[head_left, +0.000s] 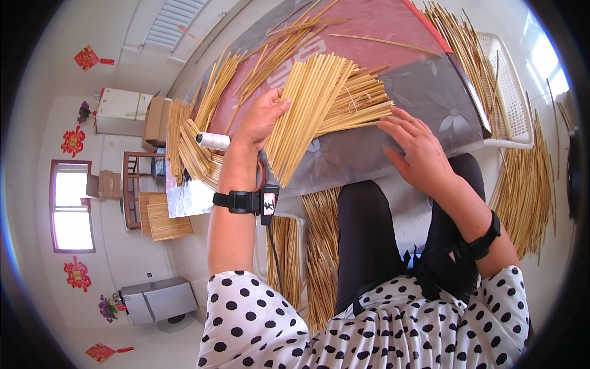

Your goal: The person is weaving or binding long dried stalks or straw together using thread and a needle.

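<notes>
My left hand (263,120) grips the edge of a flat, fanned row of pale straw stalks (307,111), which slants above the table's grey, flower-patterned cover (455,111). A second bunch of stalks (362,114) lies beside it to the right, with a thin looped cord (353,100) on it. My right hand (418,150) is at that bunch's right end, fingers apart and slightly bent; whether the fingertips touch it is unclear. A white thread spool (212,141) sits just left of my left wrist, among more stalks (196,150).
Loose stalks (270,67) lie on the table's far part. A white plastic basket (516,117) with stalks stands at the right; long stalks (519,203) lie below it and more (316,246) beside my legs. Cardboard boxes (157,120) and wooden boards (169,221) are at the left.
</notes>
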A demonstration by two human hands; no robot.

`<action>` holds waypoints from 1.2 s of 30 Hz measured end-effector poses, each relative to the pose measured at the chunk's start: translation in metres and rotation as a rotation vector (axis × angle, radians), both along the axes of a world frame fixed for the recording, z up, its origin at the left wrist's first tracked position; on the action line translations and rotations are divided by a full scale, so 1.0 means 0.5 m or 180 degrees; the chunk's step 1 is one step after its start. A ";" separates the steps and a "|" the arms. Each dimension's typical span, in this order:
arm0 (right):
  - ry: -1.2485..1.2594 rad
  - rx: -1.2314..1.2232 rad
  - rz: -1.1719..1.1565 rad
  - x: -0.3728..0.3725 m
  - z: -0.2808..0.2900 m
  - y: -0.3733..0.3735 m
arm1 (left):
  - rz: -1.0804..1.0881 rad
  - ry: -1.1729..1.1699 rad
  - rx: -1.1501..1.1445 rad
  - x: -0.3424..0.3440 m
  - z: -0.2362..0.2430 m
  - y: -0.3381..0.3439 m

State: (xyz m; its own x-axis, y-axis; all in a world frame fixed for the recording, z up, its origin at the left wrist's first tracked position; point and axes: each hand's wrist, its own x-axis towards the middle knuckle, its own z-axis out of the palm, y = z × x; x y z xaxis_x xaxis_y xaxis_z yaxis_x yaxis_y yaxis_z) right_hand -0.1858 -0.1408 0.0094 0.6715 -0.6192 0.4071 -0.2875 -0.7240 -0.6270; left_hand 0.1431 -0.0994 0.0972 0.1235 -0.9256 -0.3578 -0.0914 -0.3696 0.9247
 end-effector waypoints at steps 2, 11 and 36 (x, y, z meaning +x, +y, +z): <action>-0.0042 0.0054 -0.0014 0.000 -0.007 -0.006 | -0.0020 0.0213 0.0004 0.015 -0.006 -0.007; -0.0187 0.0224 0.0115 0.009 -0.005 -0.006 | 0.0058 0.0484 0.0010 0.046 -0.013 -0.021; -0.0021 -0.0482 0.0611 0.080 0.013 0.024 | -0.0089 0.0488 -0.0008 0.075 0.015 -0.010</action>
State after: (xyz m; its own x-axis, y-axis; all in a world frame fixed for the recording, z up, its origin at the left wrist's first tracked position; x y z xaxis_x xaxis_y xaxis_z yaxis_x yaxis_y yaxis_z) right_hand -0.1459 -0.1290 0.0159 0.7681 -0.4119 0.4903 -0.1318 -0.8510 -0.5084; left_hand 0.1807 -0.1047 0.1047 0.0418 -0.9288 -0.3681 0.0405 -0.3666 0.9295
